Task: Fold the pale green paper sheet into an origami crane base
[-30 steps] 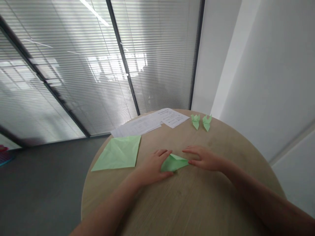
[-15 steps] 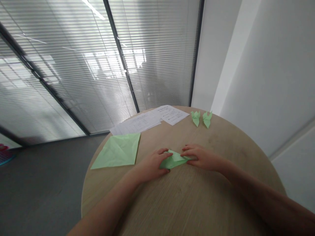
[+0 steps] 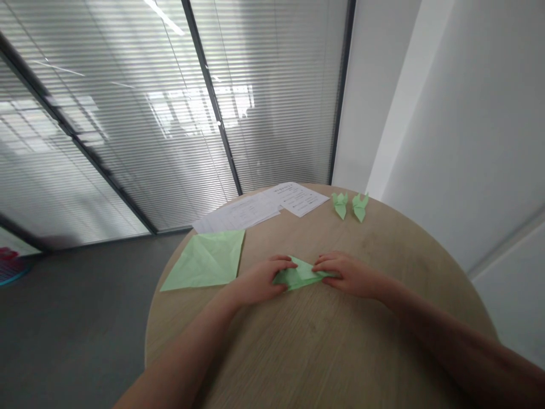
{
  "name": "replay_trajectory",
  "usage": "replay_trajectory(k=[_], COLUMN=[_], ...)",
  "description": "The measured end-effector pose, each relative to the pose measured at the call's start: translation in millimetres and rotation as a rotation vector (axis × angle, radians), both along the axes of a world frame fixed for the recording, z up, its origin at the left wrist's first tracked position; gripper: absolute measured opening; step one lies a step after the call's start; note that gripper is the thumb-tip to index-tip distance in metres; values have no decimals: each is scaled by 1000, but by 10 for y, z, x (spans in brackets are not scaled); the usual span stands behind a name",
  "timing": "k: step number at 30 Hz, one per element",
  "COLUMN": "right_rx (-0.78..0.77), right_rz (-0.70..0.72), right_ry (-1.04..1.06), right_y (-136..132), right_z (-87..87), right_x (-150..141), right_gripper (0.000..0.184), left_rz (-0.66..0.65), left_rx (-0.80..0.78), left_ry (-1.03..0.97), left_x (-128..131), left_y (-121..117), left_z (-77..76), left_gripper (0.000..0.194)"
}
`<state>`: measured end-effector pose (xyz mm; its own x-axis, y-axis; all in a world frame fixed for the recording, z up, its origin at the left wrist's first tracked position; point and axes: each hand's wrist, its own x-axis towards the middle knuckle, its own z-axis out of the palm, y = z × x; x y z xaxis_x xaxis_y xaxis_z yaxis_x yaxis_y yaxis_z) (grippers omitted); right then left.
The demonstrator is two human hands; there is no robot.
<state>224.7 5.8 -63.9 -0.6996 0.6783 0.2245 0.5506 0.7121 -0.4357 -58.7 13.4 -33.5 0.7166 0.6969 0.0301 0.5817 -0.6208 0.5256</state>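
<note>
The folded paper (image 3: 302, 274) lies on the table (image 3: 306, 346), caught between two grips — the left hand (image 3: 264, 280) holds its left end, thumb at the near edge — while the right hand (image 3: 348, 276) pinches its right end.

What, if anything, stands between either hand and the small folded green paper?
Nothing visible: the left hand and right hand both touch the folded green paper directly. The larger green sheet lies off to the left, and the white printed sheets lie farther back.
</note>
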Motion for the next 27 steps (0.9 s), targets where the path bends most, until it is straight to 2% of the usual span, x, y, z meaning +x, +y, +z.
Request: replay_trajectory(k=[4, 9, 13, 18, 20, 23, 27], right_rx=[10, 19, 8, -79, -126, -189, -367], right_rz=[5, -14, -68, -151, -197, -333, -424], right_ry=[0, 4, -15, 70, 181, 435, 711], right_y=[-7, -25, -48, -81, -77, -40, 0], right_z=[7, 22, 28, 28, 19, -18, -77], right_x=[-7, -37, -74, -100, -105, -107, -141], right_gripper=[32, 31, 30, 33, 35, 47, 69], left_rz=[-26, -43, 25, 132, 198, 313, 534], left_rx=[103, 244, 322, 320, 315, 330, 213], left_ry=[85, 183, 268, 295, 278, 209, -167], left_x=[60, 182, 299, 356, 333, 269, 208], left_y=[-90, -159, -173, -151, -131, -94, -57], left_z=[44, 6, -45, -78, -75, -40, 42], left_gripper=[61, 60, 57, 37, 34, 41, 34])
